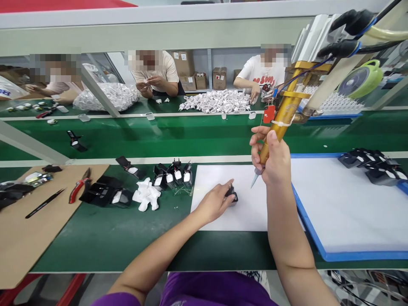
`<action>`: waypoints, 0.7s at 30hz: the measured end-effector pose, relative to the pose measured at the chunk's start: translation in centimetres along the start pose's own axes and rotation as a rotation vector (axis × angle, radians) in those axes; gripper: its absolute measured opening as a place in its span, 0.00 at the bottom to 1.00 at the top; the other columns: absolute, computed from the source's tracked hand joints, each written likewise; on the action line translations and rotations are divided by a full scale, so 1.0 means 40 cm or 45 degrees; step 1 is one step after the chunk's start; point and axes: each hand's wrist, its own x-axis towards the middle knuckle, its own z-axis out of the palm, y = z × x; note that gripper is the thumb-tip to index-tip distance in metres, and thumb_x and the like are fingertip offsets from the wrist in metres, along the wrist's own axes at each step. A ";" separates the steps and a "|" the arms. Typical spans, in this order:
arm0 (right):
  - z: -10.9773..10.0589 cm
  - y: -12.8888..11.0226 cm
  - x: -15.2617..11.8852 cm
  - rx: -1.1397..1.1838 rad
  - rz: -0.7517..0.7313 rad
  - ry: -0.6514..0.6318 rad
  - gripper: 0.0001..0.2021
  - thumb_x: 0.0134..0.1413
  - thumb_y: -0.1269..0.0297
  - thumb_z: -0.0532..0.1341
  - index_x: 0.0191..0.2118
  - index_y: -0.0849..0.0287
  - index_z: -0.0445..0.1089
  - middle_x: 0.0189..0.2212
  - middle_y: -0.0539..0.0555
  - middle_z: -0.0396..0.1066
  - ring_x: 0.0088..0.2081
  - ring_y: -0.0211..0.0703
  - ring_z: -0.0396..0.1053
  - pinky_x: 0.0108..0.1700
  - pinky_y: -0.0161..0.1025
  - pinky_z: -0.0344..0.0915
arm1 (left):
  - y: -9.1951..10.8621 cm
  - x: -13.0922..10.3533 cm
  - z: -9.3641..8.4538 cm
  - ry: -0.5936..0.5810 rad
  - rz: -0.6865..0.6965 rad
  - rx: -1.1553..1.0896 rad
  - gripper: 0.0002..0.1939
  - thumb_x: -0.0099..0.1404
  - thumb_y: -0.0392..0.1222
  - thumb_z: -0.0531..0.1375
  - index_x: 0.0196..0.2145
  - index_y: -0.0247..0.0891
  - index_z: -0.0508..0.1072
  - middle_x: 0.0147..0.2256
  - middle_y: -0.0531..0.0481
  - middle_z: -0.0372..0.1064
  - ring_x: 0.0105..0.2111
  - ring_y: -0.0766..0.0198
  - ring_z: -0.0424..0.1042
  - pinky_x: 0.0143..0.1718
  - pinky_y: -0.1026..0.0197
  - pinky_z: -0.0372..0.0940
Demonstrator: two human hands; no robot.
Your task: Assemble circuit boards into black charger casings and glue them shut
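My left hand [214, 203] grips a small black part [234, 197] between thumb and fingers on a white sheet [245, 217]. My right hand [274, 158] is wrapped round a gold-coloured cylindrical tool [283, 114] hanging from above. The tool's pale pointed tip [255, 178] is tilted down to the left, above the sheet and apart from the black part. Left of the sheet stand several black housings [172, 176] with white patches, beside a crumpled white cloth [147, 194].
A blue-edged tray [350, 256] at the right holds several black housings [384, 172]. Red pliers [79, 185] and black tweezers [44, 204] lie on brown board [38, 242]. Beyond the green belt [178, 138], people sit near piled white parts [219, 102].
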 end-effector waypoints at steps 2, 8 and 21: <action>-0.002 0.000 0.002 -0.010 0.002 0.005 0.20 0.54 0.44 0.63 0.40 0.58 0.70 0.29 0.47 0.65 0.16 0.26 0.55 0.10 0.26 0.47 | -0.020 0.005 -0.002 0.205 -0.038 -0.042 0.23 0.72 0.47 0.50 0.61 0.37 0.61 0.53 0.38 0.69 0.55 0.52 0.67 0.57 0.46 0.63; -0.009 0.007 0.006 -0.025 -0.005 0.034 0.20 0.52 0.44 0.64 0.39 0.58 0.70 0.27 0.47 0.65 0.15 0.26 0.54 0.10 0.26 0.46 | -0.056 -0.020 -0.004 -0.129 -0.080 -0.237 0.35 0.60 0.50 0.65 0.62 0.41 0.60 0.50 0.42 0.73 0.48 0.53 0.74 0.50 0.53 0.68; -0.034 0.014 0.014 -0.043 0.013 0.088 0.16 0.52 0.47 0.65 0.35 0.57 0.73 0.26 0.49 0.66 0.15 0.29 0.55 0.09 0.28 0.46 | 0.014 0.235 0.089 -0.167 -0.129 0.105 0.42 0.59 0.56 0.65 0.64 0.37 0.54 0.41 0.40 0.74 0.43 0.45 0.74 0.44 0.51 0.66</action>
